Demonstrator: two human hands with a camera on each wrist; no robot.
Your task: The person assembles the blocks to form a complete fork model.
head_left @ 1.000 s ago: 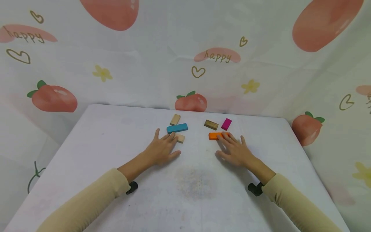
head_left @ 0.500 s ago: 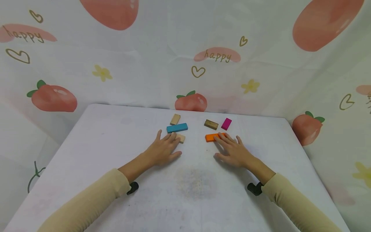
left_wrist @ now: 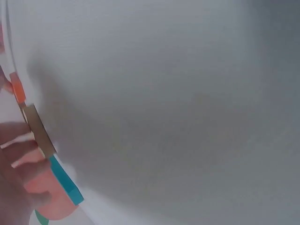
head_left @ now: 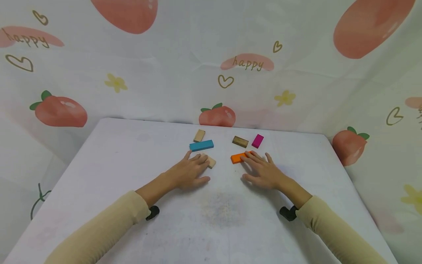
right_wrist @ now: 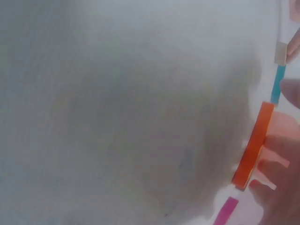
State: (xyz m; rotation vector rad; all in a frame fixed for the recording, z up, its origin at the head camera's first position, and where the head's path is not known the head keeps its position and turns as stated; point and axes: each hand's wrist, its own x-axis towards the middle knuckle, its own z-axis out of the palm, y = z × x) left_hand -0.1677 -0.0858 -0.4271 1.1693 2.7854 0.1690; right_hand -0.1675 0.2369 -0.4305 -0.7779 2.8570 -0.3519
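In the head view my left hand (head_left: 188, 173) lies with fingers spread, its fingertips on a pale wooden block (head_left: 212, 162) and covering part of it. The left wrist view shows the same pale block (left_wrist: 39, 131) at those fingertips. Opposite, my right hand (head_left: 265, 173) touches an orange block (head_left: 236, 158) with outstretched fingers that hide its right end. In the right wrist view the orange block (right_wrist: 254, 147) appears in full length beside the fingers. A gap of white tabletop separates the two touched blocks. Neither thumb is against a block.
Behind the left hand lie a blue block (head_left: 201, 145) and another pale block (head_left: 199, 135). Beyond the orange block are a brown block (head_left: 240, 142) and a magenta block (head_left: 258, 141). A patterned cloth (head_left: 165, 73) hangs behind the white table (head_left: 132, 234).
The orange block has slid left and slightly nearer under my right fingers, turning a little. Under my left fingers the pale block has shifted right and nearer, also turning. The other blocks stay put.
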